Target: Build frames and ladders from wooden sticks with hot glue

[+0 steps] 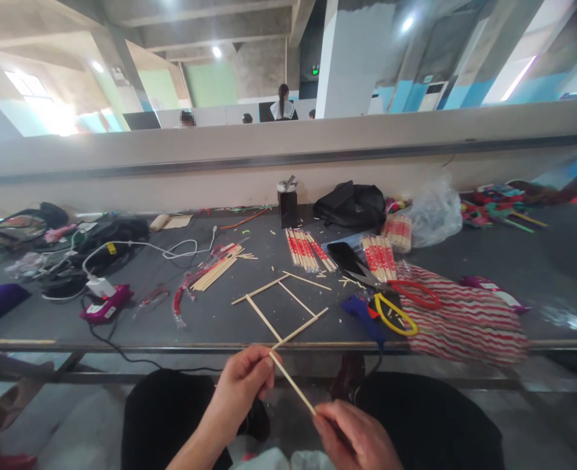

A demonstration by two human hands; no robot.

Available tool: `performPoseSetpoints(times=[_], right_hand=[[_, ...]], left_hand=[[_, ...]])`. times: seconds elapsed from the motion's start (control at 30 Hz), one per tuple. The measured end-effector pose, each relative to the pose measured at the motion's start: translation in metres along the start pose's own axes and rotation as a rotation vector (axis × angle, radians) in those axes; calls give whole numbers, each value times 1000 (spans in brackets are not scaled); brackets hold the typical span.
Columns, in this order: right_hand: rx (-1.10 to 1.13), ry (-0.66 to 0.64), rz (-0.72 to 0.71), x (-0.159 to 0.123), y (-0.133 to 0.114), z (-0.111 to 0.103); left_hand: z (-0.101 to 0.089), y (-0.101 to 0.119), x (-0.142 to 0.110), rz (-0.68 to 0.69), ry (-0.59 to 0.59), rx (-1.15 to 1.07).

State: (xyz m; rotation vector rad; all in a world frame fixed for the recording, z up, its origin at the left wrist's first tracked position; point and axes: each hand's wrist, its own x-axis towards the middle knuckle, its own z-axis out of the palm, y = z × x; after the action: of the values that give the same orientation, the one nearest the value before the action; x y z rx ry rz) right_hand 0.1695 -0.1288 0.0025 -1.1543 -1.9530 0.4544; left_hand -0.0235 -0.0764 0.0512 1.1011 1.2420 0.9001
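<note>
While one end of a stick [292,383] is pinched by the left hand [247,375], its other end is gripped by the right hand [354,434]; hands are set apart, bridged by the stick. It is held slantwise, just on the near side of the frame [264,318], off the table [195,329] edge. The frame is made of thin sticks and laid flat; its near tip is pointed at the left fingertips, but whether it is touched by them cannot be told. One stick at its far side is angled outward, right end free.

Left of the frame, loose sticks [217,271] are piled beside torn wrappers [177,303]; farther left, a white charger [100,286] is plugged into a magenta block [115,305]. Beyond the frame, red-banded packs [303,249], a black cup [288,209] and a black bag [351,205] are seen. Right of the frame, a blue tool [363,315], scissors [369,279] and a phone [340,251] are clustered; a striped cloth [459,320] is spread farther right, hung partly over the edge. Well beyond the frame, a person [282,109] is seen past a partition [210,140].
</note>
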Motion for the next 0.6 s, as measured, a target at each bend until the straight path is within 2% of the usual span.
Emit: performPoseSetpoints(times=[0.1,0.2,0.27,0.37,0.5,0.6], right_hand=[[92,41,117,-3,-1,5],[80,111,206,8,9,-3],[-62,186,208,24,26,-16],[-329,210,254,54,63,-35],[-702,121,312,93,104,-42],[-876,43,293,114,114,-39]], left_hand=[[0,-4,2,87,47,202],[-6,-8,4,246,114,560],[-14,-10,5,299,160,752],[-28,-12,11,346,217,898],[-44,-6,35,491,299,981],[-51,5,69,531,374,1076]])
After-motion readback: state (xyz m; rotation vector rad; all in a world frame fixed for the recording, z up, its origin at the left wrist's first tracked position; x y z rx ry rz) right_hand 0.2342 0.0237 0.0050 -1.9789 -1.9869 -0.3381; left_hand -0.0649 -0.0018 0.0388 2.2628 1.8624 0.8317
